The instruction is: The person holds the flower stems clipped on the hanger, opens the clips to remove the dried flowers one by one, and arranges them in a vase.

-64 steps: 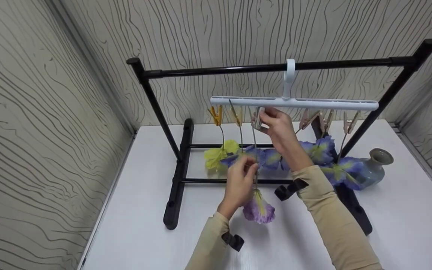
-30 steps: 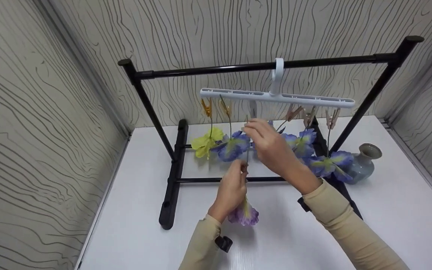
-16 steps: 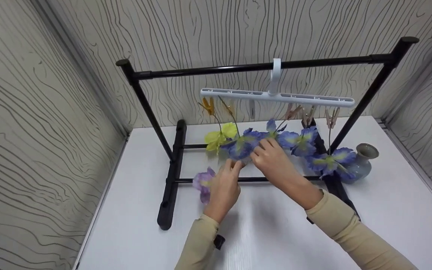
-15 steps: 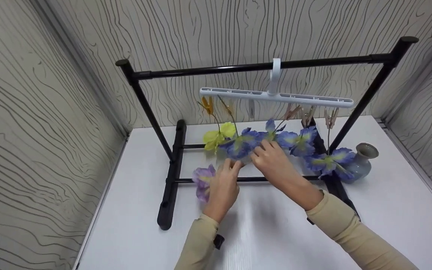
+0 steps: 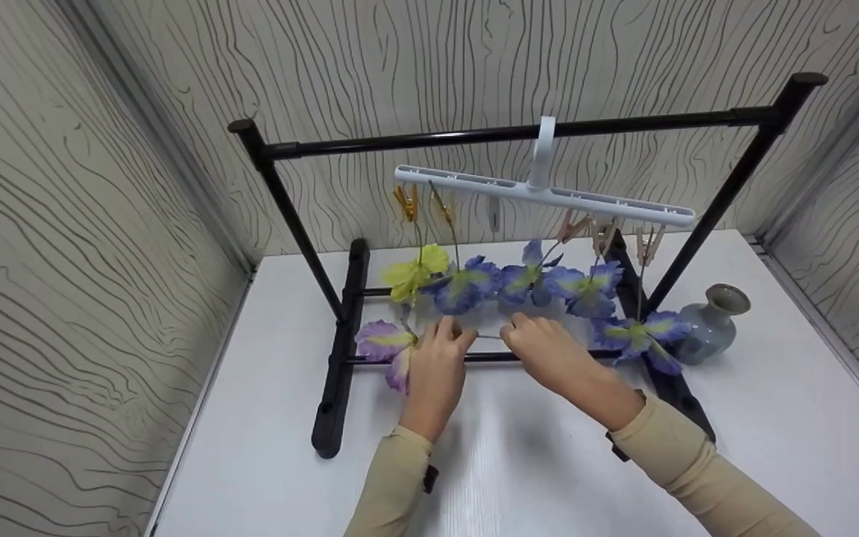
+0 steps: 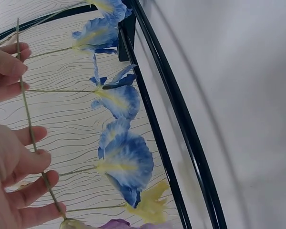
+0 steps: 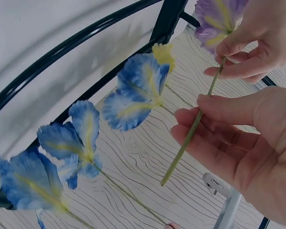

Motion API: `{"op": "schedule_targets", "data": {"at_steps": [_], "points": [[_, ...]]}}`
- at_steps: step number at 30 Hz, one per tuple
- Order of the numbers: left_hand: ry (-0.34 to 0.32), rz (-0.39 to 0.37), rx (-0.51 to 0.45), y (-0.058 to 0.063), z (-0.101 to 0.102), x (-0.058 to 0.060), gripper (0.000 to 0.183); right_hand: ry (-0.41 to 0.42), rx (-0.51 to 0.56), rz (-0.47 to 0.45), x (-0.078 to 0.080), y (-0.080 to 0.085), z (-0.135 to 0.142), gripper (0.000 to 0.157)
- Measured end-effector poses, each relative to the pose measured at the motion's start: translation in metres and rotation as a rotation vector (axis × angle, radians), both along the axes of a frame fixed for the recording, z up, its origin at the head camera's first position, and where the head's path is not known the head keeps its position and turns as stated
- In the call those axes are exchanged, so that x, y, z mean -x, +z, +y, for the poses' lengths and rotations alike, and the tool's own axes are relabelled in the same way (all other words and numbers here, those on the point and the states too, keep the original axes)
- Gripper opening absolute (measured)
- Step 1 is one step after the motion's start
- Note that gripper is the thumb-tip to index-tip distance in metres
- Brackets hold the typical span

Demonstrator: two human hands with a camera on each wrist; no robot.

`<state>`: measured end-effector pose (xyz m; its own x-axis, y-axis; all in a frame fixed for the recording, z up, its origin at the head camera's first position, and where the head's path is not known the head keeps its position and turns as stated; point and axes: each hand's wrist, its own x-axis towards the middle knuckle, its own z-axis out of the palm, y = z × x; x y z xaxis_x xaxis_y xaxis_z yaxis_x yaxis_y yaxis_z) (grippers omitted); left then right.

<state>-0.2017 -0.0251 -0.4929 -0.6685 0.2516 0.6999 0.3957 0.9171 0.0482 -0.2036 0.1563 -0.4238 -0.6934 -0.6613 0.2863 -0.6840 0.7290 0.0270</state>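
Note:
An artificial purple flower [image 5: 385, 341] lies sideways in front of the rack, its bloom to the left. My left hand [image 5: 437, 365] pinches its green stem [image 7: 181, 150] close to the bloom. Farther along, my right hand [image 5: 552, 358] holds the same stem between thumb and fingers, and the bare stem end sticks out past them in the right wrist view. Above hangs a white hanger [image 5: 586, 201], tilted down to the right. From its clips hang a yellow flower [image 5: 414, 272] and several blue flowers [image 5: 463, 286]. A grey clip [image 5: 494, 215] among them has no flower.
A black rack [image 5: 429, 139] carries the hanger on its top bar; its lower bars [image 5: 493, 357] run just by the hands. At the right stands a grey-blue vase [image 5: 707, 332], behind a blue flower. Patterned panels [image 5: 139, 224] enclose the white table [image 5: 250, 403].
My right hand has left the grey clip and come down to the stem. The purple flower, earlier hanging bloom down, has swung to point left. The hanger has tilted.

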Motion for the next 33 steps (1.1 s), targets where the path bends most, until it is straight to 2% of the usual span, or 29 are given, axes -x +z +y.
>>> {"op": "schedule_targets", "data": {"at_steps": [6,13,18,23,28,31,33], "points": [[-0.002,0.004,0.000,0.003,0.007,-0.002,0.022,-0.070,-0.015,0.039,0.000,-0.008,0.004,0.016],[-0.098,-0.111,-0.024,0.009,0.013,-0.004,0.023,-0.090,-0.038,0.156,0.000,-0.014,0.014,0.022],[-0.139,-0.150,-0.079,0.022,0.009,-0.001,0.010,-0.084,-0.035,0.244,0.001,-0.015,0.023,0.026],[-0.135,-0.179,-0.198,0.042,-0.002,0.010,0.008,-0.118,-0.031,0.257,0.002,-0.015,0.036,0.028],[-0.128,-0.223,-0.315,0.059,-0.014,0.028,0.019,-0.152,-0.029,0.244,0.001,-0.017,0.053,0.029],[-0.141,-0.300,-0.418,0.066,-0.020,0.040,0.028,-0.168,-0.027,0.212,-0.001,-0.018,0.062,0.028],[-0.156,-0.375,-0.520,0.071,-0.025,0.048,0.033,-0.178,-0.022,0.175,-0.004,-0.017,0.068,0.026]]}}
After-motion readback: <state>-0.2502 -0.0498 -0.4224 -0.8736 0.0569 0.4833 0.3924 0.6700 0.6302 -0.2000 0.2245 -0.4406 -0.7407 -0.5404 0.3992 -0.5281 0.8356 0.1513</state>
